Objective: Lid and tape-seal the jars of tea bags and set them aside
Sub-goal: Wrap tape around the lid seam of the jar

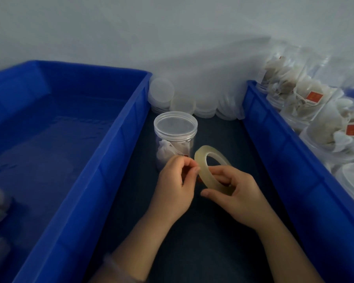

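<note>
Right fingers [220, 174] hooked through the hole of the tape roll [201, 167], thumb under its rim, right hand [236, 193] gripping the roll on edge just in front of the jar [175, 139] and a little to its right. Left fingers [192, 169] narrow, thumb and forefinger tips pinched together at the roll's edge; no telling whether a tape end lies between them. Left hand [175, 180] in front of the jar, covering part of its base in view. Jar upright on the dark surface [217, 135], clear lid [175, 124] on top, tea bags [168, 155] inside. Behind the jar, against the pale wall [172, 37], stacks of loose lids [184, 103]. Left of the jar, a blue bin [119, 152] with something pale and blurred in its near corner. Right of the jar, a second bin [282, 148], also blue, packed with more jars [315, 117] of tea bags, red tags showing through.
</note>
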`<state>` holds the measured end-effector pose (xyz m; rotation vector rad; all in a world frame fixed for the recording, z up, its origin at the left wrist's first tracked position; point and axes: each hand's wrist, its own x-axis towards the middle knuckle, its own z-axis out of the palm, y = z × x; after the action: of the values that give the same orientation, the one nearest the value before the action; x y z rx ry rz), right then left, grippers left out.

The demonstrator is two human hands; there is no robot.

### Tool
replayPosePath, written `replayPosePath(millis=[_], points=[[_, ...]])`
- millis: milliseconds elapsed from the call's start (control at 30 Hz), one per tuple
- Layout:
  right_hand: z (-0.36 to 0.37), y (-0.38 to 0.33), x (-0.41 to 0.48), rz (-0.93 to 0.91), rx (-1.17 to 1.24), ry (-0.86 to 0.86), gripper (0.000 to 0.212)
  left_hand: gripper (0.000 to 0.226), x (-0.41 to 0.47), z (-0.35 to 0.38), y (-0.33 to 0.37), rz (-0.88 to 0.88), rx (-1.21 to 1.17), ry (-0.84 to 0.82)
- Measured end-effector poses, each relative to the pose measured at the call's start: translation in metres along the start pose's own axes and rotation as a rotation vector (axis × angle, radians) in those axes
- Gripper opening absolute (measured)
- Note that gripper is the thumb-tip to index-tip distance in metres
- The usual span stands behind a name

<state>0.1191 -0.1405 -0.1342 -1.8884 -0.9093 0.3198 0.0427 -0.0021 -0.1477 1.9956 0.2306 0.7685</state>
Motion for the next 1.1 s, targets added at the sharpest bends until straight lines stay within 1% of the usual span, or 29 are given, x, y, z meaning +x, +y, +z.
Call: replayPosePath(millis=[67,200,333,400,467,500,600,633,700,767,800,867,933,1000,1067,1100], points=[[0.002,0.001,0.001,0.003,-0.010,0.007,0.044,0.008,0.001,0.000,0.000,-0.019,-0.003,-0.033],[0.003,0.002,0.002,0.005,-0.031,0.014,0.044,0.013,0.000,-0.006,-0.001,0.000,-0.049,0.063],[0.005,0.001,0.002,-0.014,-0.065,-0.006,0.046,0.010,-0.003,-0.005,-0.003,-0.002,0.040,0.097],[0.007,-0.001,0.002,-0.025,-0.086,-0.019,0.047,0.007,-0.003,-0.002,-0.002,-0.046,0.107,0.047],[0.008,0.000,0.004,-0.020,-0.103,0.002,0.047,0.009,-0.002,-0.003,0.000,-0.112,0.123,-0.052],[0.008,0.000,0.005,0.001,-0.098,0.022,0.048,0.012,-0.001,-0.005,0.000,-0.160,0.055,-0.111],[0.008,0.000,0.006,0.051,-0.111,0.051,0.053,0.016,0.003,-0.016,0.005,-0.356,-0.353,-0.266],[0.008,-0.002,0.006,0.053,-0.128,0.054,0.055,0.015,0.003,-0.018,0.005,-0.369,-0.396,-0.283],[0.007,-0.005,0.005,0.053,-0.137,0.070,0.056,0.011,0.003,-0.018,0.005,-0.309,-0.289,-0.259],[0.006,-0.007,0.003,0.031,-0.159,0.098,0.049,0.008,0.005,-0.017,0.004,-0.240,-0.166,-0.181],[0.006,-0.008,0.003,0.014,-0.195,0.108,0.044,0.008,0.006,-0.017,0.005,-0.232,-0.153,-0.141],[0.007,-0.010,0.004,-0.023,-0.270,0.133,0.041,0.008,0.006,-0.019,0.006,-0.235,-0.217,-0.115],[0.005,-0.013,0.009,-0.022,-0.309,0.166,0.037,0.009,0.007,-0.022,0.009,-0.228,-0.350,-0.155],[-0.003,-0.017,0.014,-0.005,-0.241,0.165,0.020,0.008,0.007,-0.026,0.013,-0.215,-0.451,-0.202],[-0.014,-0.023,0.017,-0.055,-0.174,0.119,0.007,0.006,0.007,-0.027,0.017,-0.173,-0.408,-0.164],[-0.018,-0.026,0.018,-0.077,-0.164,0.099,0.005,0.003,0.006,-0.026,0.019,-0.112,-0.315,-0.090]])
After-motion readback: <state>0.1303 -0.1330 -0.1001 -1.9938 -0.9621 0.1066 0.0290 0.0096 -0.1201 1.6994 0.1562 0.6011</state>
